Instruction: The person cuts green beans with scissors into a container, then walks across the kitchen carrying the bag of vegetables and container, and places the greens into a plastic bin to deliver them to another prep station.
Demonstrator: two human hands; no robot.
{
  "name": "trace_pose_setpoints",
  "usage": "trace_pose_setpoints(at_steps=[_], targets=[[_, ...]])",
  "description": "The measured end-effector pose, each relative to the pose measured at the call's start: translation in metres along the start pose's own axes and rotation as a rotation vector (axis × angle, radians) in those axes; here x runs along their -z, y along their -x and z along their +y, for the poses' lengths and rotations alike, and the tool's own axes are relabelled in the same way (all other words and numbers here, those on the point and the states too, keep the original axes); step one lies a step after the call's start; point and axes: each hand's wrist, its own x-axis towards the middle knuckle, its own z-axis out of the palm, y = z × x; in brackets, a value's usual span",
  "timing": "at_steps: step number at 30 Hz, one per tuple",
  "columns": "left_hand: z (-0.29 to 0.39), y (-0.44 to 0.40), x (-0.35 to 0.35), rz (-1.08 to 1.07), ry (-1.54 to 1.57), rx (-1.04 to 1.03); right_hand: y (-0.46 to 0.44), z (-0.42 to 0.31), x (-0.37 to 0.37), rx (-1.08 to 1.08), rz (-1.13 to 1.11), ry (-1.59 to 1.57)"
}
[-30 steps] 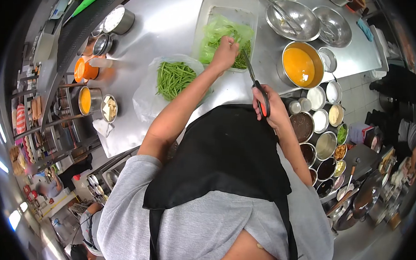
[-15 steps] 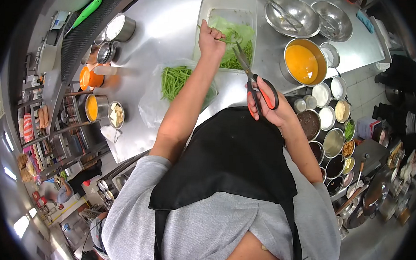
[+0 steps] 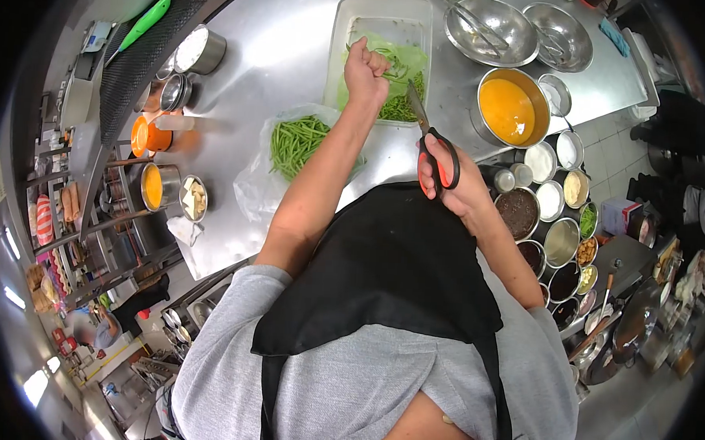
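My left hand is closed over a clear rectangular container, fingers curled on a green bean that is mostly hidden now. A pale green plastic sheet and small cut green bean pieces lie inside the container. My right hand grips kitchen scissors with black and red handles. Their blades look closed and point at the container's near right corner. Left of my left forearm, a clear plastic bag holds whole green beans.
A pot of orange liquid stands right of the container, with steel bowls behind it. Several tubs of ingredients line the right side. On the left are an orange-filled pot and a green-handled knife. Another person is at lower left.
The scissors have pulled back from my left hand, and their blades have come together. The bean that stuck out of my left fist no longer shows clearly.
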Motion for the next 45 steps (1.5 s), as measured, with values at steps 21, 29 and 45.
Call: trace_pose_setpoints(at_steps=[21, 29, 45], targets=[[0.009, 0.018, 0.009, -0.181, 0.063, 0.104, 0.009, -0.002, 0.005, 0.000, 0.047, 0.054], [0.118, 0.108, 0.104, -0.211, -1.690, -0.094, 0.017, -0.006, 0.032, 0.004, 0.173, -0.078], [-0.039, -0.065, 0.076, 0.014, -2.231, 0.124, 0.000, -0.020, 0.025, 0.129, 0.181, 0.208]])
